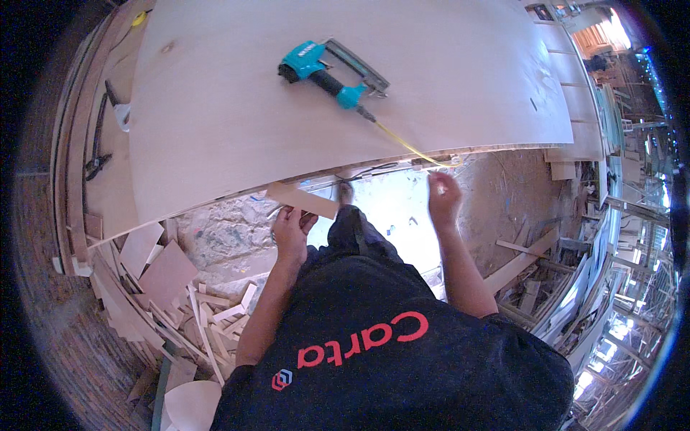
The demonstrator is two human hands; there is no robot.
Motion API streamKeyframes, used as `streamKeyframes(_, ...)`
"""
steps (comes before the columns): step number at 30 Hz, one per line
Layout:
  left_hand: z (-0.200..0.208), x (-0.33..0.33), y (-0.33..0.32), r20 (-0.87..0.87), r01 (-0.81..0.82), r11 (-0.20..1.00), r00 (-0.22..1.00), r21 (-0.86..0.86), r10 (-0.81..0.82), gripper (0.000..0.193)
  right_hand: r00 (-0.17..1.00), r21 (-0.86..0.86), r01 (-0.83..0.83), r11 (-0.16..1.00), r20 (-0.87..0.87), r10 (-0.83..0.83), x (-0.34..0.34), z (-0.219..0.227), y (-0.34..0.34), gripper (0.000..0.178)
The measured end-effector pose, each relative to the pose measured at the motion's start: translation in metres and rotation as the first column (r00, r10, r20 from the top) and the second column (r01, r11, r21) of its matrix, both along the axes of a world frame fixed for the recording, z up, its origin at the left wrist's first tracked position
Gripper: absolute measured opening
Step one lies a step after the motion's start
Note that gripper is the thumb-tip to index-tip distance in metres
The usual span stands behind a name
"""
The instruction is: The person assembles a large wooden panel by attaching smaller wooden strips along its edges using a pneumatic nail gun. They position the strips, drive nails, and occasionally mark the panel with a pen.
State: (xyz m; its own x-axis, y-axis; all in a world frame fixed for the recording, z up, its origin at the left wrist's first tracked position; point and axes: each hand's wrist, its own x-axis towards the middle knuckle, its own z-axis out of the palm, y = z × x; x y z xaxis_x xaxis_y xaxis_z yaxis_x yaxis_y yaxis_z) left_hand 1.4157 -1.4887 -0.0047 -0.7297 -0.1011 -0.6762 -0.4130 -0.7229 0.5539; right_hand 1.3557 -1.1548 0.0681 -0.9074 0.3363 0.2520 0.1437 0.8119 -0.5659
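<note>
Dark shirt [402, 359]; beside smooth board [215, 129], left hand [290, 233] grips flat wooden strip [305, 199] slanting down-right; right hand [445, 197] curled, hold unclear

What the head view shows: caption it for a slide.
Left hand holding a wood strip beside a panel; right hand near the yellow hose of a teal tool.

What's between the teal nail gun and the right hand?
Head view: the yellow hose and part of the pale panel, including its near edge.
</note>
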Motion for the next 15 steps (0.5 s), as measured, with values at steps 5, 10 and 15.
streamKeyframes(5,0.006,-0.027,0.091,-0.086,0.035,0.988,0.996,0.148,-0.023,0.024,0.896,-0.804,0.397,0.442,0.236,-0.375,-0.072,-0.025,0.141,0.035)
streamKeyframes(10,-0.002,-0.061,0.197,-0.022,-0.187,0.977,0.982,0.105,0.190,0.020,0.878,-0.902,0.429,-0.033,0.426,-0.219,-0.128,-0.054,0.202,0.045)
streamKeyframes(15,-0.009,-0.086,0.270,-0.059,-0.330,0.941,0.941,0.081,0.335,0.019,0.850,-0.849,0.527,-0.021,0.527,0.010,-0.137,-0.048,0.221,0.048)
